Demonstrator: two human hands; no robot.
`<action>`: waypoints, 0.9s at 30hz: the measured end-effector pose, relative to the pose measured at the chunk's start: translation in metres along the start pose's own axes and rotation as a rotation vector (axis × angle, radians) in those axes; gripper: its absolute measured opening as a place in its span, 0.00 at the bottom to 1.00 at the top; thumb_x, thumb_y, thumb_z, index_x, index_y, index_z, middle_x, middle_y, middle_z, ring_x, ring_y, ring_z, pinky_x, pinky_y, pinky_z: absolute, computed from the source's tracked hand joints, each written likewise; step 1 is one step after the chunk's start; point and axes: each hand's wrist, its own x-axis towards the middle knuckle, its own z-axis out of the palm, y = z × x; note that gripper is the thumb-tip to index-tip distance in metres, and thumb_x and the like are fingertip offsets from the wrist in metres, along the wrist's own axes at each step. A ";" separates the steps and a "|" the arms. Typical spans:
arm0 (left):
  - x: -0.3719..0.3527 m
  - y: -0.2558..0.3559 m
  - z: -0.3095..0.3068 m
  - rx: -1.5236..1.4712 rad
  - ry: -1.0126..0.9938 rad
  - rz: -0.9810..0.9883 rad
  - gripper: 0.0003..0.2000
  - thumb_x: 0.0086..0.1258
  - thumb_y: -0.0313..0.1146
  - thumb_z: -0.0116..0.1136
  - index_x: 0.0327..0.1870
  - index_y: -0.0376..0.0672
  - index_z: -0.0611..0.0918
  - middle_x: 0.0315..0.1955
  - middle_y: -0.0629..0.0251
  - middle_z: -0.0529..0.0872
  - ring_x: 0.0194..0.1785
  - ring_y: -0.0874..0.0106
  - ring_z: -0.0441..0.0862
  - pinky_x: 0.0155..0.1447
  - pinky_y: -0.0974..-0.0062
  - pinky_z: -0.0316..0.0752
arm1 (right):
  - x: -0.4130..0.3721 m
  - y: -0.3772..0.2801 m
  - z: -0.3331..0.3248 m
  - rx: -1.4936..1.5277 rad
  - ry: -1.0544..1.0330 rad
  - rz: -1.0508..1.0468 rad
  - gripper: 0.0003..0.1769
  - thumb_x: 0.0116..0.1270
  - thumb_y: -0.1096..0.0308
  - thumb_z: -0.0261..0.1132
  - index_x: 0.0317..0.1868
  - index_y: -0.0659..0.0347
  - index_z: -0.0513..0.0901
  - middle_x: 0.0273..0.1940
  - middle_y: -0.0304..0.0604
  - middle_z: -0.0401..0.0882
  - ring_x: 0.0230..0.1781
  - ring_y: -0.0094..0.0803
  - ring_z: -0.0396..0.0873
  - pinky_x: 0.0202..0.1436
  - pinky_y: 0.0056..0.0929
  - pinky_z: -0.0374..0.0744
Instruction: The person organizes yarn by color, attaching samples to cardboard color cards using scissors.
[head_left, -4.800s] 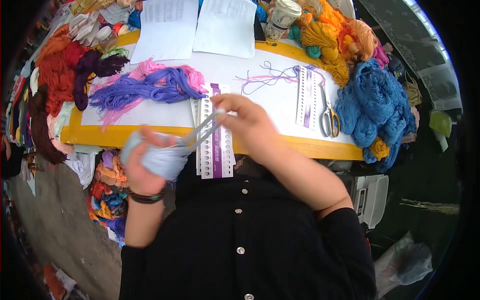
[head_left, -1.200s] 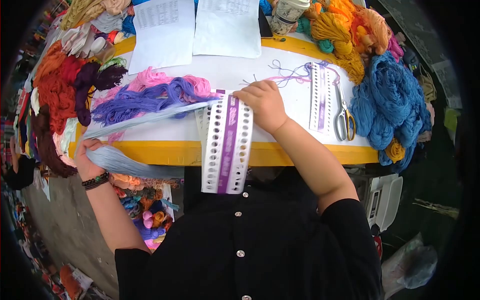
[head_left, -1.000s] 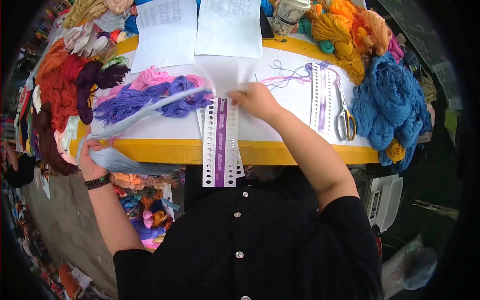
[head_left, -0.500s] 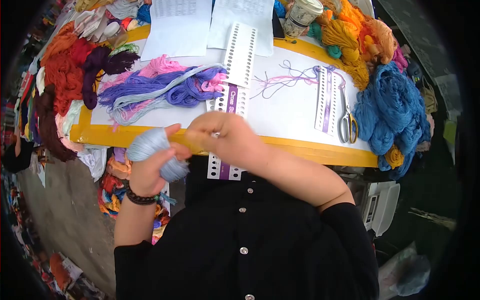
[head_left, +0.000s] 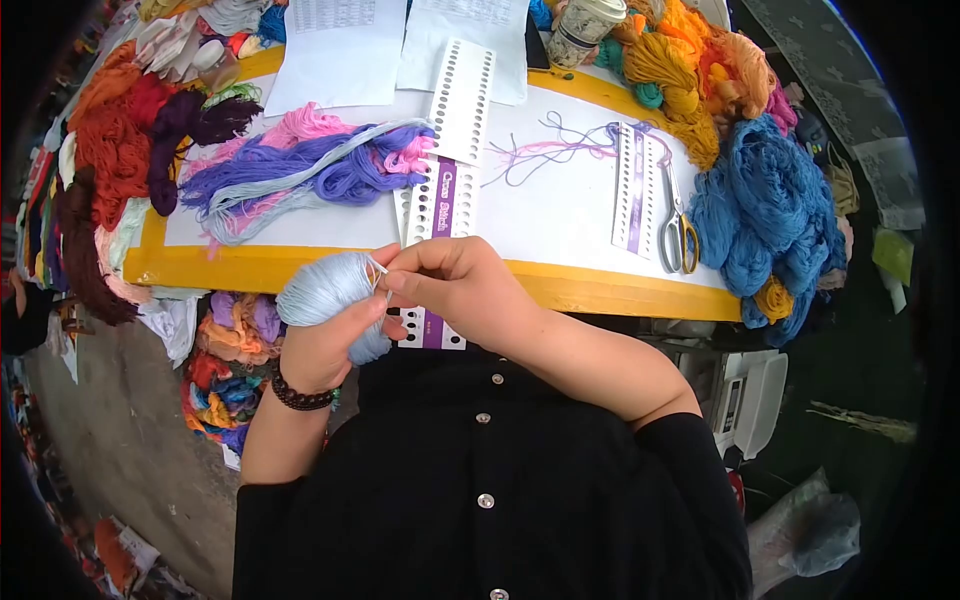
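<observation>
Item: one pale blue skein [head_left: 322,287], held above the table's near edge. It lies across the palm side of the left hand [head_left: 330,345], one bulge above the thumb, another below the fingers.
Left hand: part-closed round the skein's middle; dark beaded bracelet [head_left: 300,400] at the wrist.
Right hand [head_left: 455,285]: thumb and forefinger pinched nearly together on a thin pale strand [head_left: 381,268] at the skein's right side, the bulk of the skein outside this pinch.
Beneath and beyond the right hand: punched card, purple band [head_left: 445,200], overhanging the yellow table edge [head_left: 590,292]; a white punched card [head_left: 463,100] overlaps its top.
Left of the cards: purple and pink yarn [head_left: 290,165], a pale blue length [head_left: 240,195] laid over it.
Right side: another punched card [head_left: 635,190], scissors [head_left: 675,225] just beside it, then blue yarn [head_left: 770,190].
</observation>
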 end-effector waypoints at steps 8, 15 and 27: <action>-0.001 -0.010 0.014 0.069 0.032 0.044 0.22 0.67 0.22 0.52 0.64 0.36 0.70 0.44 0.63 0.81 0.37 0.76 0.80 0.40 0.79 0.78 | -0.004 -0.001 -0.001 0.047 -0.023 0.177 0.07 0.66 0.76 0.61 0.39 0.72 0.82 0.34 0.42 0.81 0.32 0.22 0.77 0.38 0.20 0.77; -0.004 -0.013 0.002 0.040 0.040 0.039 0.21 0.68 0.25 0.52 0.63 0.34 0.71 0.43 0.63 0.81 0.30 0.78 0.79 0.34 0.80 0.77 | -0.006 0.003 0.003 0.066 0.038 0.047 0.07 0.65 0.75 0.62 0.38 0.71 0.83 0.35 0.42 0.81 0.35 0.22 0.78 0.44 0.22 0.76; 0.000 -0.018 0.006 -0.097 0.138 0.068 0.14 0.71 0.30 0.54 0.54 0.33 0.77 0.38 0.65 0.82 0.33 0.77 0.79 0.36 0.79 0.76 | -0.008 0.001 0.001 0.070 -0.010 0.051 0.07 0.65 0.76 0.61 0.41 0.70 0.82 0.39 0.42 0.83 0.36 0.25 0.80 0.43 0.24 0.78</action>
